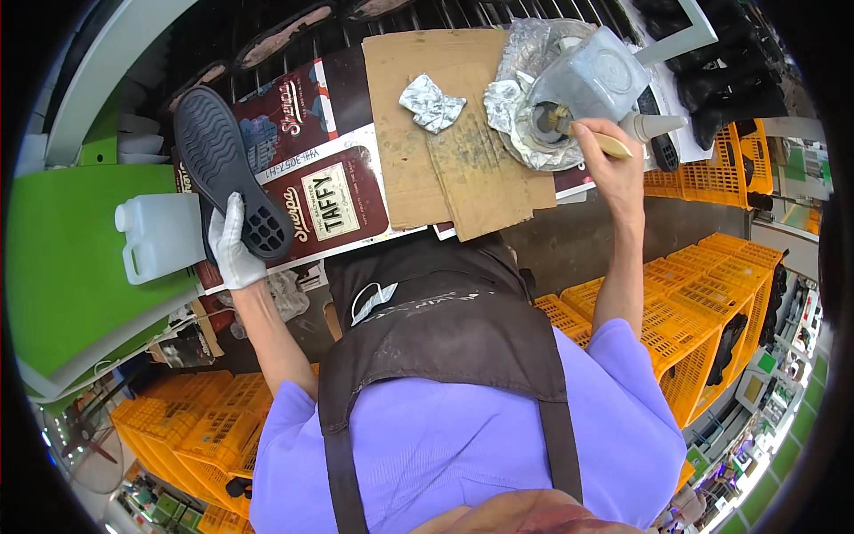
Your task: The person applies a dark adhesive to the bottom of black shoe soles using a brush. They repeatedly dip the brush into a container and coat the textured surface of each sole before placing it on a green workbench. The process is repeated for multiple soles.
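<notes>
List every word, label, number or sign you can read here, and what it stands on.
Places only; the wording itself is not copied.
Lower maroon panel: large pale lettering, plus dark lettering on its cream label.
Upper maroon panel: pale lettering.
White strip between them: black letters and digits.
Dark apron: pale lettering, too unclear to read.
Background: any print is too small to read.

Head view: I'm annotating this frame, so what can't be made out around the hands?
Head view: sole, far face turned away from the camera.
Head view: left hand, some fingers hidden behind the sole.
Head view: brush in the right hand, bristle tips too small to tell whether coated.
Head view: jug, fill level masked by its cloudy walls.
</notes>
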